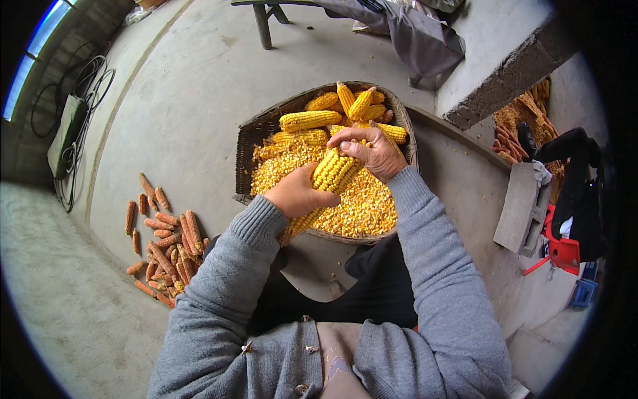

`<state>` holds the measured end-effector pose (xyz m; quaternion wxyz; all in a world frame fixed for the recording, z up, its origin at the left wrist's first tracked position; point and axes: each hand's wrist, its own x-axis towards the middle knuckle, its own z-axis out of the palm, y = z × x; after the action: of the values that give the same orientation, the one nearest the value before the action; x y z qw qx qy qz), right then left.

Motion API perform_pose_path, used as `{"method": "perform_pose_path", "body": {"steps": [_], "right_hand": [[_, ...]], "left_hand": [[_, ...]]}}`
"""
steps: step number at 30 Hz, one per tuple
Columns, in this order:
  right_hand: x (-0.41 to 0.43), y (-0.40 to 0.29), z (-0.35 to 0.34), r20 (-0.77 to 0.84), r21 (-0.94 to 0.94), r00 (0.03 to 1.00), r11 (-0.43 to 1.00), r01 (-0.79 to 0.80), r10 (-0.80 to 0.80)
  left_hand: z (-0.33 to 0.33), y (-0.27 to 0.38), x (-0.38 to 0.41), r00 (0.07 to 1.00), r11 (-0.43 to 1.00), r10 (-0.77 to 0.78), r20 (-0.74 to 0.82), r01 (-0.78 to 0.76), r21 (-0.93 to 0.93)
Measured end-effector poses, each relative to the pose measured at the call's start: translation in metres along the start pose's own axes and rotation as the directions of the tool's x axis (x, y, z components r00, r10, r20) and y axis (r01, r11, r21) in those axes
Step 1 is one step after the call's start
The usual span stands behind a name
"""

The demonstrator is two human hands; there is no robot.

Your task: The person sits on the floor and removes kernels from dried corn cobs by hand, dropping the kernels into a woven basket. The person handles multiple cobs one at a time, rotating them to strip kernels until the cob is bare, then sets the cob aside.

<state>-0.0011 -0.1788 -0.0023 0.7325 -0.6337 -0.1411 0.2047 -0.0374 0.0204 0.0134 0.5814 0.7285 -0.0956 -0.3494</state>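
Observation:
My left hand (304, 192) is closed around an ear of yellow corn (333, 172), which slants over a woven basket (242, 159) in front of me. My right hand (369, 149) is bent over the upper end of that ear, fingers curled; whether it grips the ear or only touches it, I cannot tell. Loose corn kernels (359, 214) fill the near part of the basket. Whole ears of corn (310, 120) lie heaped at its far side. The lower end of the held ear reaches past my left hand towards my sleeve.
Bare corncobs (164, 262) lie piled on the concrete floor at the left. A wooden bench (262, 25) stands beyond the basket. At the right are a concrete block (516, 209), a red plastic stool (565, 252) and another person's dark-clothed leg (563, 144) beside more corn. Cables (92, 99) hang at the left wall.

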Motion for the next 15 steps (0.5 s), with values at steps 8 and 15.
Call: {"method": "perform_pose_path", "body": {"steps": [8, 15], "right_hand": [[-0.005, -0.009, 0.000, 0.078, -0.044, 0.995, 0.997, 0.069, -0.065], [-0.003, -0.002, 0.001, 0.002, 0.071, 0.998, 0.996, -0.063, 0.063]], "left_hand": [[-0.002, 0.005, -0.001, 0.998, 0.998, -0.059, 0.035, 0.059, -0.023], [0.001, 0.002, 0.002, 0.997, 0.997, -0.069, 0.033, 0.070, -0.043]]}}
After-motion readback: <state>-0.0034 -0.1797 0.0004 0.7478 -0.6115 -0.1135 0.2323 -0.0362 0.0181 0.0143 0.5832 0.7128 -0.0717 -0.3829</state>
